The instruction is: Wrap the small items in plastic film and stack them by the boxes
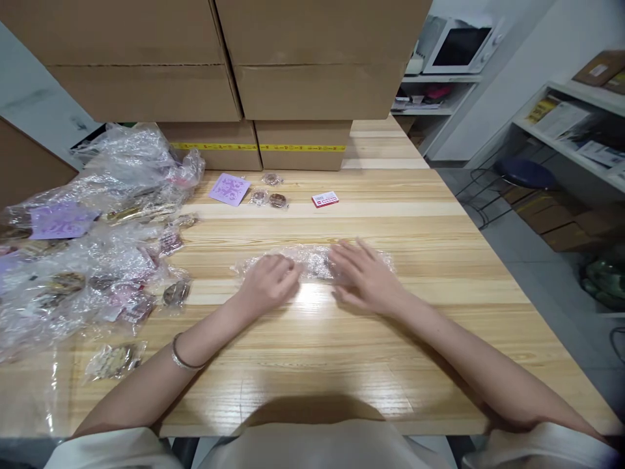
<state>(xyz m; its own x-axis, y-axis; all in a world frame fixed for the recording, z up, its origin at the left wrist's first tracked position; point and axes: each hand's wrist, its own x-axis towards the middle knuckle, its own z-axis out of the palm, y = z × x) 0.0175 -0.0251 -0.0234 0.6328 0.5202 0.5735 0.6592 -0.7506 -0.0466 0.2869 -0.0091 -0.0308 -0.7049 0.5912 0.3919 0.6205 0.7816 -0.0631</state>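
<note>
A strip of bubble wrap (317,259) lies crosswise on the wooden table in front of me. At its left part rests my left hand (272,281), its fingers curled down onto the plastic. My right hand (364,277) is over the right part of the wrap, fingers stretched and spread, somewhat blurred by motion. Clear, crinkled plastic shows between the two hands. Whether something lies inside the wrap cannot be made out.
A heap of clear plastic bags (112,260) with small items covers the table's left side. Beyond the wrap lie a purple card (229,189), small packed brown pieces (278,200) and a red-and-white box (325,198). Cardboard boxes (312,91) are stacked at the back.
</note>
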